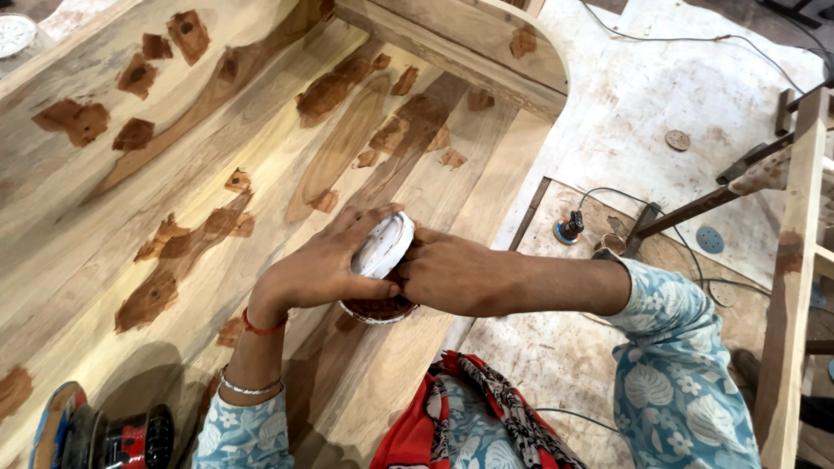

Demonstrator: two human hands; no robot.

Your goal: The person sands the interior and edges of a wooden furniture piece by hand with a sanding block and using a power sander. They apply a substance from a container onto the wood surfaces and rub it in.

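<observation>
Head view: left hand (326, 269) grips a white lid (382, 246), fingers clamped on it, above a small tub (378, 309) of brown filler. Right hand (452, 274) seems to dip fingertips into the tub, though they are hidden; next, filler likely needs pressing into the wooden panel (261, 148).

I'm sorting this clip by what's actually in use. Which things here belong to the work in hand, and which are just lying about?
In use:
left hand holding the white lid
right hand at the small round tub of brown filler
patched wooden panel beneath

Lying about:
red and black power sander
sanding discs on the floor
cable plug
wooden frame

Small white tub (380, 306), lid (383, 246) tilted open.
</observation>
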